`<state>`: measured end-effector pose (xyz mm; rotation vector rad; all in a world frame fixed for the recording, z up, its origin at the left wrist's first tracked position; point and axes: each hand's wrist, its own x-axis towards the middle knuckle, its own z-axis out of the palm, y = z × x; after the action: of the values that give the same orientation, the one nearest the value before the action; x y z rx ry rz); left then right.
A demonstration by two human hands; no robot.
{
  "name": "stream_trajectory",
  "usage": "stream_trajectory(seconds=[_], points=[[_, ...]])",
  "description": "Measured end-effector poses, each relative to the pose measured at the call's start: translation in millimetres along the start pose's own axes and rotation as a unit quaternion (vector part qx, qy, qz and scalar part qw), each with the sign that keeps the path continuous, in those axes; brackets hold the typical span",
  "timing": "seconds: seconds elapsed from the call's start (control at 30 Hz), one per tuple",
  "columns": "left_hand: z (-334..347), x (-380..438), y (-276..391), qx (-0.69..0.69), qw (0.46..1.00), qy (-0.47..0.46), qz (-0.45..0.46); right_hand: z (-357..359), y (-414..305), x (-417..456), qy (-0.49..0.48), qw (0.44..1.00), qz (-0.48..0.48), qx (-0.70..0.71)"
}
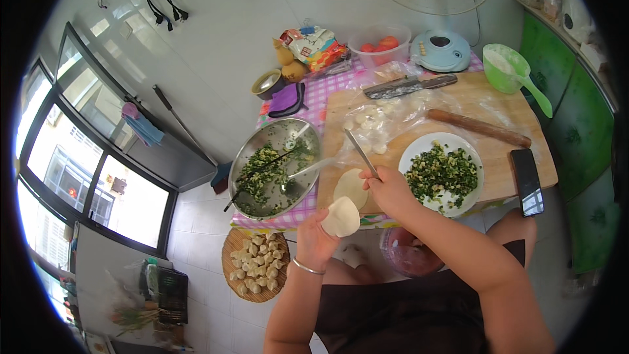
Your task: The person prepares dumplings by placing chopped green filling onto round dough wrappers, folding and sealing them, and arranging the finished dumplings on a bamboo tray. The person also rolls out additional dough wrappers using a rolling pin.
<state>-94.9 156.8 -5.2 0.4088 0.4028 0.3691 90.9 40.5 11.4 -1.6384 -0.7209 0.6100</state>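
My left hand (315, 240) holds up a round dough wrapper (341, 217) just off the table's front edge. In my right hand (393, 192) is a slim metal utensil (361, 150) pointing up and left; its kind is unclear. Beneath that hand, more flat dough wrapper (350, 191) lies on the wooden board (516, 108). A white plate (409, 151) of chopped green and yellow filling (442, 172) sits right of my right hand. To the left stands a steel bowl (260, 130) with more filling, chopsticks (255, 172) and spoons.
Dough pieces (371, 118) lie under clear plastic. A cleaver (410, 87), a rolling pin (479, 128), and a phone (527, 182) at the edge occupy the board. A green flour scoop (511, 69) stands at the back right. Lower left, a round woven mat (231, 250) carries several dumplings.
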Motion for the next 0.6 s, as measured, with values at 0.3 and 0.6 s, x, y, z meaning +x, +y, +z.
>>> stream_trajectory(seconds=[0.3, 0.6], points=[[38, -29, -93, -0.183, 0.968, -0.168, -0.018, -172, -47, -93, 0.051, 0.971, -0.065, -0.226], [37, -16, -170, -0.261, 0.945, -0.073, -0.182, -207, 3, -119, 0.092, 0.824, -0.120, -0.546]])
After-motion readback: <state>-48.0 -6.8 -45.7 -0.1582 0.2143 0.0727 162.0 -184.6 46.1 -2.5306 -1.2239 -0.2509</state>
